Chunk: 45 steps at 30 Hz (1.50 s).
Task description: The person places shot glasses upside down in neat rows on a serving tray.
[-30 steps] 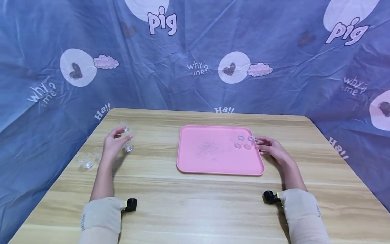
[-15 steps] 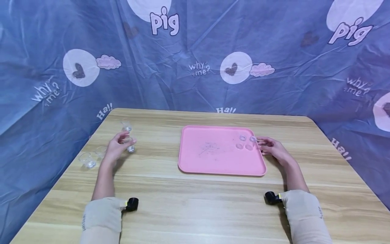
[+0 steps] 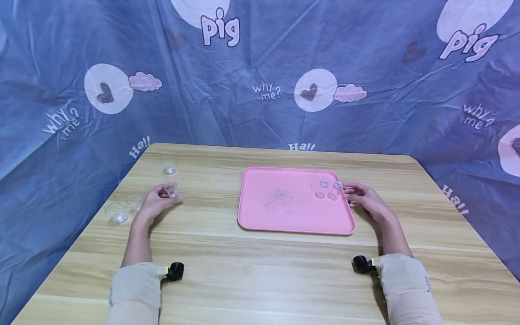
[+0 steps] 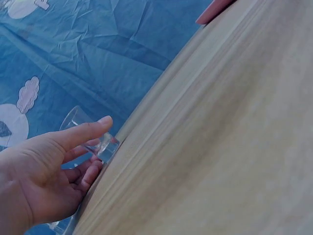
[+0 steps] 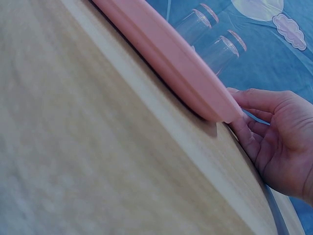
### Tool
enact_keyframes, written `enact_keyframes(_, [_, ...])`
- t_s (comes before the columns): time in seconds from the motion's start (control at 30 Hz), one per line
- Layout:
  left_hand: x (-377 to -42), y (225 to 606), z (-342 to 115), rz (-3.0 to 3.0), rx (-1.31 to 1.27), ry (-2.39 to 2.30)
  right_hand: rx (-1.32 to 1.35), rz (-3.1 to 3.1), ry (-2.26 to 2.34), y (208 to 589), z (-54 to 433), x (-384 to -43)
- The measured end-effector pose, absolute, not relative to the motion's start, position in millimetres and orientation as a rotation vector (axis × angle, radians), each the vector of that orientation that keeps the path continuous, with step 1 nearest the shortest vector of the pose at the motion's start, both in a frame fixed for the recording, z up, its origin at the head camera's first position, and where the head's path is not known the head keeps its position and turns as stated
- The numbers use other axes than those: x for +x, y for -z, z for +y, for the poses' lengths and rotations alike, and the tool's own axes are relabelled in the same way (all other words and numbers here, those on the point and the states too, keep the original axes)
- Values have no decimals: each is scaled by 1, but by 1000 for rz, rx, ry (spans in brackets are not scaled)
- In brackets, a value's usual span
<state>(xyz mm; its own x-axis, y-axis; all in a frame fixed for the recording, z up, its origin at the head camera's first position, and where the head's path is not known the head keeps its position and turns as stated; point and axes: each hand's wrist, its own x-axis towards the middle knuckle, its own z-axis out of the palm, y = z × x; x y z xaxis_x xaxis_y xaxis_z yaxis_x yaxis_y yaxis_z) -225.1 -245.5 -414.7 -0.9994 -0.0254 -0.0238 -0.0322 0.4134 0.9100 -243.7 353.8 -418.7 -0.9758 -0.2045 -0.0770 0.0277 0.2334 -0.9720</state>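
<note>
Left hand [image 3: 156,201] round a clear cup [image 4: 108,148], right hand [image 3: 364,198] on the pink tray [image 3: 292,215]

The cup is smooth and see-through, flaring from a thick, shiny base to a wide, thin-walled mouth. It is upright on the left side of the surface [image 3: 260,271], with the left fingers curled round it. The right fingers pinch the tray's right rim. The tray is a flat oblong with rounded corners, a low raised edge and grey scuffs across its middle; two cups [image 3: 323,184] stand on it near that rim, thick ends uppermost. Three more cups [image 3: 120,217] stand at left, one beyond the held cup, two beside the left forearm. The surface shows pale, streaky wood grain. Behind hangs a creased blue cloth [image 3: 260,54] printed with hearts, clouds and lettering.
</note>
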Motion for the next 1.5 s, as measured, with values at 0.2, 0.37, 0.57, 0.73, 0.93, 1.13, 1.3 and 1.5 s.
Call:
enact_keyframes(0.2, [-225,419,-248,2649,-69,-1697,-172,2317,1832,420,353,-244])
enact_keyframes(0.37, [-226,419,-248,2681,-64,-1701,-165,2325,1818,420,354,-244])
enact_keyframes(0.57, [-225,419,-246,2740,-103,-1665,-161,2335,1812,420,354,-245])
enact_keyframes(0.73, [-225,418,-245,2758,-123,-1660,-175,2316,1832,419,353,-245])
enact_keyframes(0.93, [-225,418,-243,2751,-144,-1653,-175,2309,1838,419,354,-244])
enact_keyframes(1.13, [-224,416,-241,2743,-155,-1648,-170,2305,1830,420,355,-244])
enact_keyframes(1.3, [-224,416,-240,2765,-139,-1617,-164,2301,1837,420,354,-245])
enact_keyframes(1.5, [-225,415,-240,2779,-127,-1587,-161,2310,1822,419,354,-244])
